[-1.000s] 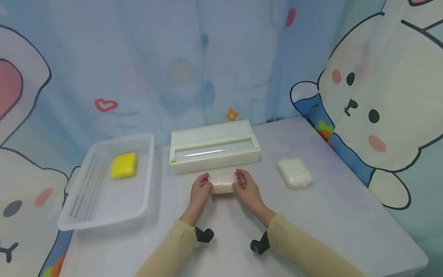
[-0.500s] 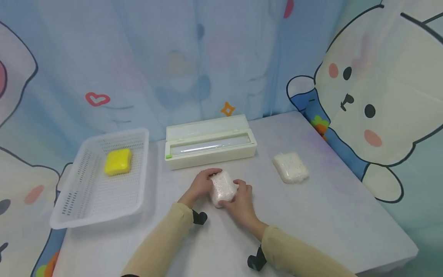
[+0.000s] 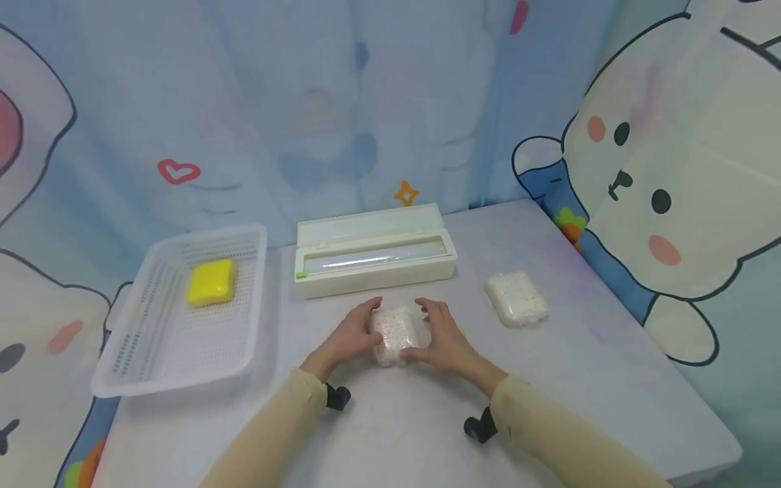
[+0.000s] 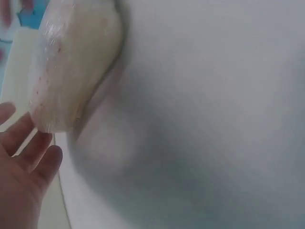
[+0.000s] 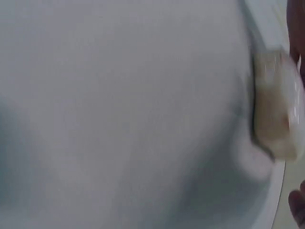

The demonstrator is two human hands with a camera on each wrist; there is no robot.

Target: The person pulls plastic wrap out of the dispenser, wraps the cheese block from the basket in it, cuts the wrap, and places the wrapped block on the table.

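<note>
A whitish, speckled block wrapped in clear film (image 3: 394, 336) lies on the white table between both hands. My left hand (image 3: 349, 337) is at its left side, thumb and fingers apart and touching it. In the left wrist view, the loosely bent fingers (image 4: 35, 147) are at the block's end. My right hand (image 3: 448, 342) is spread at the right side, thumb close to the near corner and fingers off it. The right wrist view shows a gap between the block (image 5: 277, 107) and the right fingers (image 5: 299, 205). Behind stands a cream cling film dispenser (image 3: 378, 273), lid raised, roll inside.
To the left, a white perforated basket (image 3: 177, 388) holds a yellow block (image 3: 211, 282) with rounded corners. A second film-wrapped whitish block (image 3: 517, 299) lies on the right of the table (image 3: 586, 400). A printed curtain (image 3: 256, 122) hangs behind.
The block was held on edge between both hands, then turned and laid flat on the table. The right hand has since spread away from it, and the left grip has loosened.
</note>
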